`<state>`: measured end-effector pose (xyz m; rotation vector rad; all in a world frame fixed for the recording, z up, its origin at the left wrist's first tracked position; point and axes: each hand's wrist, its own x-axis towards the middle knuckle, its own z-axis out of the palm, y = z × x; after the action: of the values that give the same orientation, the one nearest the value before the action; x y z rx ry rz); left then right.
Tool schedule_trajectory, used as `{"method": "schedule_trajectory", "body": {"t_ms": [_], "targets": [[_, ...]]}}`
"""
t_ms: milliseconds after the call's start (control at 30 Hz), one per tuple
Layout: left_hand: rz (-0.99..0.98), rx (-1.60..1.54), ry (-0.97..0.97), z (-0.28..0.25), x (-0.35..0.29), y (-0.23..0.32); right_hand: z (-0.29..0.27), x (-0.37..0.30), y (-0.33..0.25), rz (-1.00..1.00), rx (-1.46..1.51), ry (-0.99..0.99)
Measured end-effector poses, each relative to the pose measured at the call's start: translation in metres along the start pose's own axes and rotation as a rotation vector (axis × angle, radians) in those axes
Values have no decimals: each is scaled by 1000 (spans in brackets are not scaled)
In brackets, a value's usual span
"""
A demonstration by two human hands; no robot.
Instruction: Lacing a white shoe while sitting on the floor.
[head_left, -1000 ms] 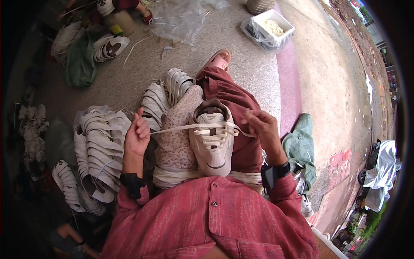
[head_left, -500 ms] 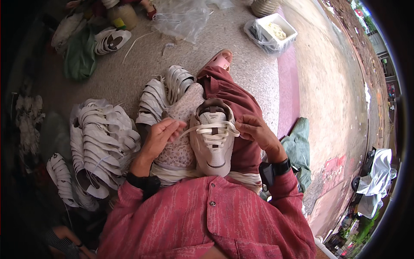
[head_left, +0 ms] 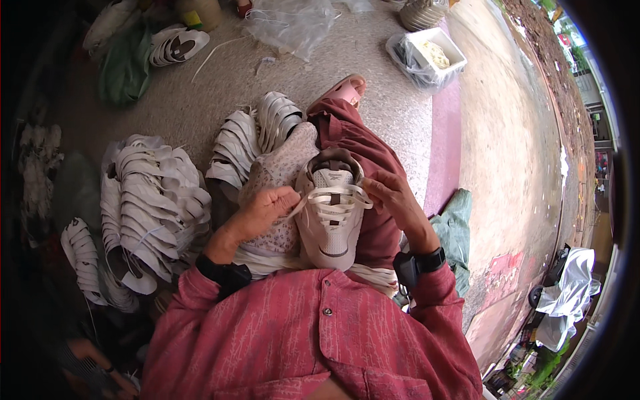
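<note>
A cream shoe upper rests on my lap, its toe toward me and its dark-lined collar pointing away. A flat cream shoelace crosses its tongue in several rows. My left hand is closed at the upper's left side, gripping one lace end that runs up to the eyelets. On the right side, my right hand pinches the lace beside the top eyelets, where a loose loop stands out. Its fingertips are partly hidden. A floral cloth covers my left leg beside the upper.
Nested white shoe uppers are heaped at the left, with more stacked uppers beyond my left knee. A white box in clear plastic holds cream laces at the far right. Green cloth lies right of me; a plastic bag lies ahead.
My left hand has closed more tightly and shifted slightly right, toward the upper. My right hand has risen a little along the upper's edge, and the lace loop there stands out more.
</note>
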<state>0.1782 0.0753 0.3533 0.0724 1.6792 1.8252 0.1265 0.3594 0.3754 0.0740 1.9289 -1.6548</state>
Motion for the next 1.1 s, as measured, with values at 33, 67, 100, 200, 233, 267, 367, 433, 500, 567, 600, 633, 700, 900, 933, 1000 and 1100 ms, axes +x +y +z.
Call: {"method": "schedule_trajectory", "body": {"t_ms": [33,67,100,200,233,267,367,433,500,567,600,633,700,900,933,1000,1100], "targets": [[-16,3,34,-4,0,-3,1,0,1,0,-5,-9],[-32,6,70,-7,-1,-4,0,0,4,-73,-161,14],[-30,3,82,-7,-1,-3,0,-1,6,-150,-316,35],[-8,-93,29,-1,-1,9,1,-2,4,-64,-230,15],[-5,-96,44,0,1,11,-1,1,5,-69,-234,1],[36,-76,-5,0,3,13,-4,4,9,-85,-108,22],[87,-31,-30,0,10,7,-4,10,-6,-109,151,-56],[129,11,-28,-2,14,1,-16,21,3,-311,-41,-236],[146,99,37,0,19,-3,-23,27,2,-265,6,-319],[160,191,92,1,20,7,-28,34,7,-210,99,-394],[151,299,91,0,19,15,-28,38,8,-212,103,-392],[143,407,89,-2,19,22,-27,42,9,-236,105,-425],[223,452,80,-6,25,13,-28,46,13,-263,110,-454],[351,843,93,-2,39,18,-28,48,13,-345,5,-443],[545,1162,96,0,43,21,-28,48,13,-329,2,-446],[277,969,36,-3,47,32,-30,47,15,-312,-1,-449],[-19,638,-6,-20,51,30,-32,47,17,-326,10,-465]]}}
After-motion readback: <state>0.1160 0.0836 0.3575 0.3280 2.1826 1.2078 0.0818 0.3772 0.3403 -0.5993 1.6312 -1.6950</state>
